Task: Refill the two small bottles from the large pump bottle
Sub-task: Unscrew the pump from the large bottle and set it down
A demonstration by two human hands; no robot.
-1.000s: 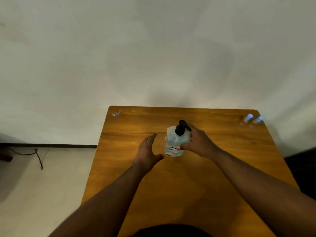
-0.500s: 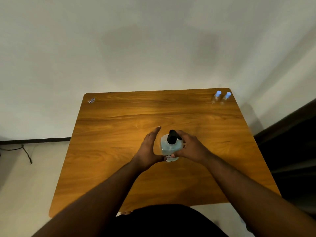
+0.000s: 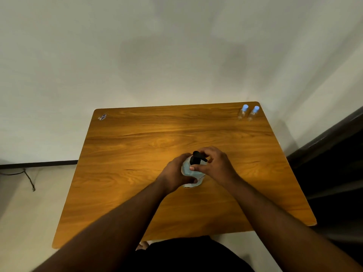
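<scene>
Left hand (image 3: pixel 174 174) now grips pump bottle (image 3: pixel 191 173); right hand (image 3: pixel 213 163) pinches pump head (image 3: pixel 197 158), mid-table (image 3: pixel 137 154)

- Table (image 3: pixel 137 154): orange-brown wood grain.
- Pump bottle (image 3: pixel 191 173): pale blue, black pump (image 3: pixel 197 159).
- Two small bottles (image 3: pixel 248 112): clear, light blue caps.
- Wall (image 3: pixel 157 55): off-white.

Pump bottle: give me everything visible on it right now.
The pump bottle stands upright on the wooden table, near its middle. The body is clear, bluish plastic with a white label low on the front, its print too small to read. On top sits a black pump head, its spout pointing right. The left hand wraps the body from the left; the right hand curls round the pump head and neck. Fill level cannot be told.
</scene>
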